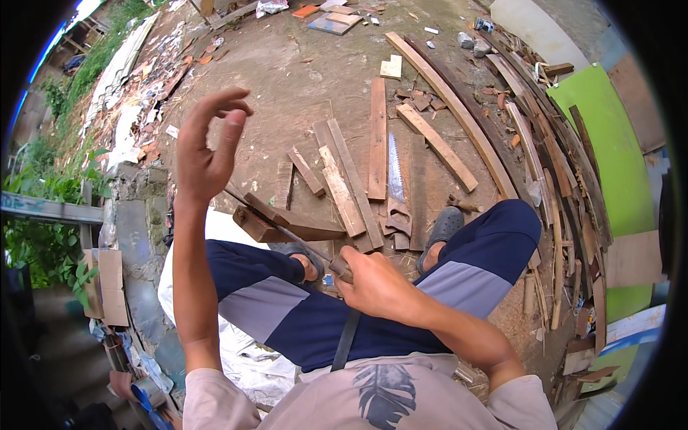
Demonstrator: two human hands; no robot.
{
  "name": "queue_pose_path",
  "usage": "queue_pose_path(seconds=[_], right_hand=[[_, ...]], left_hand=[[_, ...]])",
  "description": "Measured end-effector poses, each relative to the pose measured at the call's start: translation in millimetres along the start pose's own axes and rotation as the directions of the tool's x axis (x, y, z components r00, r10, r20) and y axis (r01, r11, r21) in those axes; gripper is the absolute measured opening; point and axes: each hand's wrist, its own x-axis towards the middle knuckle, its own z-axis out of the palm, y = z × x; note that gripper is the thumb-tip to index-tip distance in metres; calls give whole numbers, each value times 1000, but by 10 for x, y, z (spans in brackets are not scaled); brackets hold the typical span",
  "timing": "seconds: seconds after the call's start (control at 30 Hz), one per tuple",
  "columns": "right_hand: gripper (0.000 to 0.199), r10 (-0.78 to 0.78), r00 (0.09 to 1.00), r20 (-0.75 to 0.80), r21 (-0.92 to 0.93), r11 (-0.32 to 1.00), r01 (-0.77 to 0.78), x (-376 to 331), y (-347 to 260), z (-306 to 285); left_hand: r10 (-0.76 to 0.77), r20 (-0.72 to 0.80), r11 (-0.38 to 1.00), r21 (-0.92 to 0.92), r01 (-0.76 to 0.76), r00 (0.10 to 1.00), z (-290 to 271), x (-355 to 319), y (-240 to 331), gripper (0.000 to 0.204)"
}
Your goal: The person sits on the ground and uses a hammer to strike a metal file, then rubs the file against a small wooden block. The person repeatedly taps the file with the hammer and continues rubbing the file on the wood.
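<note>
My right hand (pixel 376 285) is closed around the wooden handle of a long thin blade (pixel 287 233), a machete-like tool that runs up and left from my fist. The blade rests against a short dark wooden block (pixel 276 222) lying in front of my knees. My left hand (pixel 208 143) is raised in the air above and left of the block, fingers loosely curled and apart, holding nothing. I am seated, with my legs in dark blue shorts (pixel 308 308) spread on either side.
Several planks and offcuts (pixel 351 179) lie on the dirt ahead, with a handsaw (pixel 396 186) among them. Long curved boards (pixel 459 107) and a green panel (pixel 609 143) are on the right. A low concrete wall (pixel 136 215) stands at the left.
</note>
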Motion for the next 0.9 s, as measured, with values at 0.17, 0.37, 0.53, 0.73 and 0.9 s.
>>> queue_pose_path(seconds=[0.17, 0.37, 0.53, 0.73, 0.9], right_hand=[[41, 92, 995, 40, -23, 996, -91, 11, -28, -52], [50, 123, 989, 79, 105, 986, -131, -45, 101, -52], [52, 82, 987, 139, 292, 949, -120, -177, 99, 102], [46, 92, 967, 240, 431, 882, -191, -244, 131, 355], [34, 95, 933, 348, 577, 762, -293, -229, 156, 425]], left_hand=[[-2, 130, 977, 210, -26, 992, 169, -199, -229, 20], [114, 278, 984, 103, -148, 954, 163, -395, -256, 36], [186, 139, 982, -19, -186, 973, 322, -447, -338, 44], [227, 243, 972, 10, -236, 943, 359, -331, -259, 48], [231, 291, 972, -20, -236, 929, 410, -253, -304, 49]])
